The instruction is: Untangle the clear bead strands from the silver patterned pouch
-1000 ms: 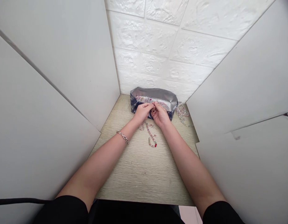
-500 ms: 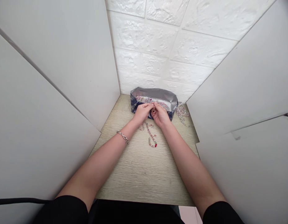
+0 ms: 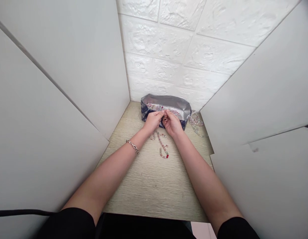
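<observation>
Only our viewpoint has shifted noticeably since half a second ago, the scene sliding slightly rightward while our two hands keep the same pose. Nearest us, black cloth sleeves (image 3: pixel 69 220) end near our elbows, and beneath our bare forearms spreads a pale tabletop (image 3: pixel 154 186), finely streaked like wood grain. A chain-link metal bracelet (image 3: pixel 132 146) circles our left wrist. Between our forearms lies a curling strand of small glassy beads (image 3: pixel 162 145), pink, clear and pale green, hooked at its near end, where a few are bright red. Beyond it, our left hand (image 3: pixel 152 121) and right hand (image 3: pixel 174 124) meet tip to tip, thumbs and forefingers pinched narrow; we cannot tell whether a bead or thread sits between them. They block part of the front of an open foil-lined bag (image 3: pixel 166 99), glossy dark blue outside and crinkled silver inside, with multicoloured beads (image 3: pixel 154 106) lying in it. Just beside its right end rests a tangled heap of pale bead strands (image 3: pixel 196 121). Smooth white panels (image 3: pixel 94 49) hem us in on both sides, and behind the bag rises a shiny white wall (image 3: pixel 156 36) embossed with brick shapes.
</observation>
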Available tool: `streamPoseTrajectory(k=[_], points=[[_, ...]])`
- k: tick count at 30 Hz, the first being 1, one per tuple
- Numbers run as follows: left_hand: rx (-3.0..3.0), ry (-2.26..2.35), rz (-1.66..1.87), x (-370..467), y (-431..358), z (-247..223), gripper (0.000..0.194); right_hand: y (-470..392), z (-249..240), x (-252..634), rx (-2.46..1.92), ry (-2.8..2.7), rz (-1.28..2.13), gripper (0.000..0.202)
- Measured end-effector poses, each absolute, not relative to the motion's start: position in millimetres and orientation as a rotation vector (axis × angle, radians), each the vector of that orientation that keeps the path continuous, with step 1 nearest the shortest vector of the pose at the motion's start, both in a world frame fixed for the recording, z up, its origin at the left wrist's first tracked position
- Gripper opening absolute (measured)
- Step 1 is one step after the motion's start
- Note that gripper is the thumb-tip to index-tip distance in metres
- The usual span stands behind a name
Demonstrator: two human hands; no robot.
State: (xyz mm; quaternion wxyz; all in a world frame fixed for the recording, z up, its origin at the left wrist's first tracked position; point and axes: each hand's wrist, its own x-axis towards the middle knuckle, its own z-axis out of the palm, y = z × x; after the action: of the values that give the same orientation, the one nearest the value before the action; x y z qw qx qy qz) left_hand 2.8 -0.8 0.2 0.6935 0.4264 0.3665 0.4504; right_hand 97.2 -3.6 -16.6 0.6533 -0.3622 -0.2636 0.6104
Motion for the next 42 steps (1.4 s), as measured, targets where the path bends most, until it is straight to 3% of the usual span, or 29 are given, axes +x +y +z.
streamPoseTrajectory(k=[9,20,36,39,42], points=[[1.011,0.863,1.002,2,1,-4,0.026,-2,-21,94,-0.995,-0.755,1.192,0.020],[1.395,1.227,1.335,15,3,-22,0.026,-15,-20,69,-1.402,-1.113,0.439,0.022],[1.336,1.145,1.310,12,3,-17,0.025,-15,-11,80,-1.450,-1.180,0.462,0.025],[1.255,1.143,1.246,12,2,-13,0.025,-25,12,94,-1.583,-1.435,0.435,0.020],[1.194,1.118,1.167,10,2,-10,0.022,-46,41,102,-1.747,-2.018,0.653,0.010]])
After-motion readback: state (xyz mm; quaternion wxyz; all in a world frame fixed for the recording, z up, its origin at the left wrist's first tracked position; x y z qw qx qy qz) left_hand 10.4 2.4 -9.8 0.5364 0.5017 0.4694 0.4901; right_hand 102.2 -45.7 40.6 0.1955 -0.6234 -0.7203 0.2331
